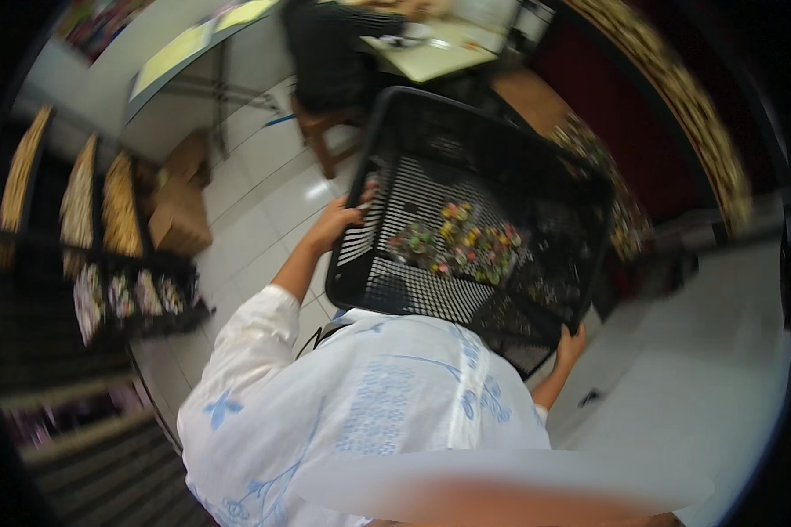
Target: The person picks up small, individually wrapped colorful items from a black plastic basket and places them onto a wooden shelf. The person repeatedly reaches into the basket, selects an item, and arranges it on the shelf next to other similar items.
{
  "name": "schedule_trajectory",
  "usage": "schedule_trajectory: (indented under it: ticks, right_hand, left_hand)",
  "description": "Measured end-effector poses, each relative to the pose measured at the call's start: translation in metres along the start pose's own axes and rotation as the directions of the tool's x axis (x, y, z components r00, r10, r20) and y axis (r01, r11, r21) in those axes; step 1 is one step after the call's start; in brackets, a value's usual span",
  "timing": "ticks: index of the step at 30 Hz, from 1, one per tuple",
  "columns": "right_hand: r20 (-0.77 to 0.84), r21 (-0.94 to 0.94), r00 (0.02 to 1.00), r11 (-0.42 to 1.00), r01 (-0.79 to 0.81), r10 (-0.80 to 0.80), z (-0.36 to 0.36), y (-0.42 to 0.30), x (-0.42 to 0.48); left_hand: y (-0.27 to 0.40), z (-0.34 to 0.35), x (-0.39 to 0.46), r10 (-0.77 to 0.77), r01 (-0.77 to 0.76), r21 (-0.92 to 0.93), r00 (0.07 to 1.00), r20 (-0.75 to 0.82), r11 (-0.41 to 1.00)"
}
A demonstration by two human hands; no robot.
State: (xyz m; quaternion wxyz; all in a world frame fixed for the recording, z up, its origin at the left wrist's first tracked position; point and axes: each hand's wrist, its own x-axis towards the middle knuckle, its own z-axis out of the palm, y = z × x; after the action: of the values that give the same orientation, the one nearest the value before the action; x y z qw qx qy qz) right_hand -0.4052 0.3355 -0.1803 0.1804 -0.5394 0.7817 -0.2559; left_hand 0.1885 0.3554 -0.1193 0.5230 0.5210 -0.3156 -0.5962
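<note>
I carry a black slotted plastic basket in front of my body, tilted in the view. My left hand grips its left wall, with the thumb over the side. Low on the right, my right hand has hold of the near right corner. On the basket floor lies a loose cluster of small multicoloured pieces, red, yellow and green, seemingly in clear wrapping. More small dark or clear bits are scattered to their right; blur hides what they are.
Ahead, a person in dark clothing sits on a wooden stool at a pale table. Shelving at left holds stacked goods beside a cardboard box. A white surface stretches along the right. White floor tiles show between.
</note>
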Motion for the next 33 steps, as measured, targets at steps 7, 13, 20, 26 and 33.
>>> schedule_trajectory:
  ticks: [7, 13, 20, 26, 33]
  right_hand:
    - [0.093, -0.040, 0.897, 0.899, 0.437, -0.432, 0.012, -0.151, 0.027]
    - [0.684, -0.144, 0.591, 0.716, 0.683, -0.427, 0.086, -0.177, 0.057]
    - [0.483, -0.489, 0.812, 0.669, 0.560, -0.327, 0.142, -0.153, 0.082]
    - [0.742, -0.422, 0.649, 0.638, 0.644, -0.164, 0.199, -0.117, 0.092]
    - [0.872, -0.233, 0.469, 0.723, 0.650, -0.141, 0.240, -0.128, 0.135]
  left_hand:
    - [-0.005, 0.016, -0.003, 0.060, -0.060, 0.103, 0.998, 0.003, 0.993]
    - [0.016, 0.003, -0.018, 0.123, -0.132, 0.143, 0.990, 0.069, 0.981]
    - [0.054, -0.021, -0.032, 0.074, -0.093, 0.111, 0.983, 0.166, 0.989]
    - [0.061, -0.012, -0.010, 0.152, -0.152, 0.024, 0.988, 0.022, 0.988]
    - [0.060, 0.020, 0.012, 0.033, -0.026, 0.084, 0.996, -0.089, 0.996]
